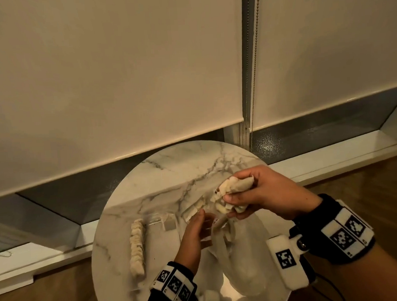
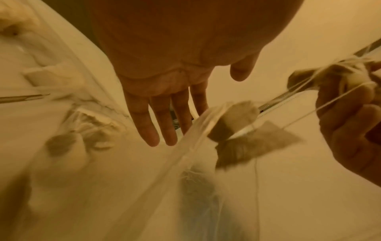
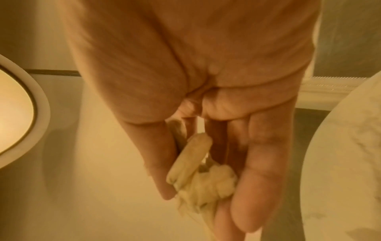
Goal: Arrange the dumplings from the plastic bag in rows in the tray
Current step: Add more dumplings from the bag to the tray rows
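Observation:
My right hand [image 1: 232, 200] grips a clump of pale dumplings [image 1: 229, 187] above the round marble table [image 1: 170, 165]; in the right wrist view the thumb and fingers close round the dumplings [image 3: 203, 177]. The clear plastic bag [image 1: 241, 254] hangs and lies below that hand, and thin strands of it stretch up to the fist [image 2: 348, 130]. My left hand [image 1: 200, 220] is beside the bag's mouth with straight fingers [image 2: 152, 124], holding nothing. A row of dumplings [image 1: 137, 245] lies in the clear tray [image 1: 156, 220] at the table's left.
Roller blinds and a window sill stand right behind the table. A bead chain [image 1: 254, 67] hangs between the blinds. Wooden floor [image 1: 367, 187] shows on both sides. A round white-rimmed object [image 3: 18, 106] sits low at the left of the right wrist view.

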Available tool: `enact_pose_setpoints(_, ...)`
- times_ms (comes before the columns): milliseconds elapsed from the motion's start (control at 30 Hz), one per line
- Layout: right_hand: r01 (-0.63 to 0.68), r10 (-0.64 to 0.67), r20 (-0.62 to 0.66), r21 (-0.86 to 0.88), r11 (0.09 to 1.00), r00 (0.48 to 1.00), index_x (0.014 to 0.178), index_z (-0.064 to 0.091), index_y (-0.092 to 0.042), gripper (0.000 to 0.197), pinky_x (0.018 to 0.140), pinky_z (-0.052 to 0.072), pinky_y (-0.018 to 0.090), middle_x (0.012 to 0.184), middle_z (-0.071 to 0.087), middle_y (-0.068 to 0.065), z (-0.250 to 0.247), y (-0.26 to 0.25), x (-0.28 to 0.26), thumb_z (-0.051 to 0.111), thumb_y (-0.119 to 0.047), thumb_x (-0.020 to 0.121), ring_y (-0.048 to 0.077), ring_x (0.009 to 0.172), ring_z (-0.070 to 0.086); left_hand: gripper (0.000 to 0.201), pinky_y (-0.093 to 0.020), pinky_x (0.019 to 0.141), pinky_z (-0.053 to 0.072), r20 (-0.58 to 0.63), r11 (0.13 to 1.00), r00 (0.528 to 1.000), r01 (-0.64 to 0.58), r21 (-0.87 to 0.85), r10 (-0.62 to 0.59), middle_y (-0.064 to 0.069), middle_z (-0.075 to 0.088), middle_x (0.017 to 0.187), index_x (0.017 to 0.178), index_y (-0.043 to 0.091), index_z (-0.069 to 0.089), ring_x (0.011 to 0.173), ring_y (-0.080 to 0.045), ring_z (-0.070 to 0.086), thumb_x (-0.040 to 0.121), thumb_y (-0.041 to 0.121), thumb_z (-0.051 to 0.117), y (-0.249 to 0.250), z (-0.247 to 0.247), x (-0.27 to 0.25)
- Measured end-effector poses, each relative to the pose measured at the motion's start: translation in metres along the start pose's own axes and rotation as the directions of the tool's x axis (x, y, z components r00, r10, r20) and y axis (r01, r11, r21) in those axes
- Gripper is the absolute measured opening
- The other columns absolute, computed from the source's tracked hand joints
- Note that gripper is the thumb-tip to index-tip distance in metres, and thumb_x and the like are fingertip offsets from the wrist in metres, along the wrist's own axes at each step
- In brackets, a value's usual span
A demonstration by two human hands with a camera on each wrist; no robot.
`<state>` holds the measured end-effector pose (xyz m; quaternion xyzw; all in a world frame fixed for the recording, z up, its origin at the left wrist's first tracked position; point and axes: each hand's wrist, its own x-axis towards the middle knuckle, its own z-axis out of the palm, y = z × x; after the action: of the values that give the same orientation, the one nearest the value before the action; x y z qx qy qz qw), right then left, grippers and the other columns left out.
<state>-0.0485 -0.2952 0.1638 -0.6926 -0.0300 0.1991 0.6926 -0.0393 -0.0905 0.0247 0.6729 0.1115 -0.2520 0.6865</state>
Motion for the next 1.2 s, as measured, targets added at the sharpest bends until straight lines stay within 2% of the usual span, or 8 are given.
enact_pose_setpoints(100,0.036,-0.037,0.027,0.020,0.999,0.999,0.109,0.068,0.001,0.028,0.073,0.061,0.037,0.098,0.074,0.019,0.010,-0.017,0.009,0.073,-0.008,0.083,0.037,0.087,0.073,0.066,-0.048,0.093,0.050,0.006,0.975,0.994,0.107,-0.197,-0.108,-0.012,0.071,0.115,0.124,0.010,0.065,0.104,-0.032,0.066,0.091,0.063,0.045,0.001,-0.008,-0.003)
enact_pose_setpoints(267,0.085,-0.094,0.111,0.089,0.992,0.989,0.108,0.069,0.002,0.026,0.071,0.061,0.037,0.095,0.073,0.019,0.034,-0.038,0.025,0.072,-0.006,0.084,0.036,0.083,0.071,0.063,-0.052,0.093,0.046,0.161,0.767,0.975,0.222,-0.602,-0.156,-0.016,0.065,0.128,0.128,0.016,0.067,0.107,-0.037,0.065,0.092,0.062,0.045,0.012,-0.018,-0.013)
enact_pose_setpoints(400,0.097,-0.114,0.160,0.109,0.989,0.981,0.110,0.066,0.003,0.027,0.071,0.059,0.039,0.101,0.071,0.025,0.054,-0.041,0.038,0.071,-0.005,0.085,0.037,0.083,0.070,0.064,-0.048,0.081,0.053,0.244,0.633,0.964,0.255,-0.731,-0.107,-0.018,0.062,0.129,0.125,0.013,0.067,0.107,-0.041,0.064,0.089,0.063,0.049,0.015,-0.030,-0.022)
enact_pose_setpoints(567,0.079,-0.088,0.123,0.072,0.994,0.989,0.106,0.069,-0.002,0.022,0.066,0.060,0.035,0.100,0.072,0.022,0.079,-0.028,0.054,0.073,-0.006,0.084,0.029,0.080,0.072,0.057,-0.043,0.078,0.052,0.278,0.557,0.955,0.288,-0.779,-0.106,-0.016,0.065,0.122,0.118,0.010,0.068,0.102,-0.037,0.065,0.088,0.057,0.058,0.015,-0.048,-0.033)
enact_pose_setpoints(700,0.114,-0.110,0.046,-0.101,0.988,0.993,0.101,0.073,-0.006,0.019,0.064,0.059,0.031,0.094,0.074,0.017,0.104,-0.008,0.064,0.077,-0.008,0.083,0.022,0.078,0.072,0.049,-0.045,0.079,0.054,0.269,0.551,0.952,0.302,-0.778,-0.142,-0.018,0.068,0.118,0.104,0.004,0.070,0.102,-0.037,0.064,0.087,0.049,0.061,0.011,-0.065,-0.040)
enact_pose_setpoints(867,0.123,-0.106,0.066,-0.402,0.907,0.992,0.092,0.074,-0.021,0.013,0.070,0.057,0.033,0.084,0.074,-0.005,0.138,0.030,0.080,0.078,-0.019,0.079,0.004,0.076,0.069,0.045,-0.048,0.079,0.055,0.208,0.569,0.962,0.273,-0.775,-0.178,-0.018,0.070,0.113,0.116,0.013,0.068,0.092,-0.037,0.069,0.091,0.048,0.057,0.003,-0.092,-0.038)
enact_pose_setpoints(1033,0.098,-0.020,0.137,-0.590,0.801,0.990,0.093,0.071,-0.030,0.018,0.074,0.058,0.041,0.086,0.073,-0.008,0.176,0.052,0.090,0.066,-0.033,0.077,0.005,0.079,0.068,0.052,-0.043,0.080,0.050,0.144,0.645,0.968,0.245,-0.724,-0.206,-0.016,0.068,0.116,0.111,0.013,0.072,0.097,-0.032,0.066,0.090,0.056,0.050,0.001,-0.118,-0.037)
enact_pose_setpoints(1200,0.142,-0.010,0.179,-0.742,0.655,0.984,0.107,0.067,-0.030,0.023,0.075,0.053,0.035,0.099,0.071,-0.005,0.210,0.060,0.101,0.063,-0.033,0.084,0.012,0.090,0.065,0.036,-0.037,0.072,0.051,0.153,0.627,0.968,0.246,-0.739,-0.199,-0.015,0.070,0.089,0.087,0.009,0.074,0.080,-0.028,0.070,0.091,0.039,0.054,0.002,-0.141,-0.041)
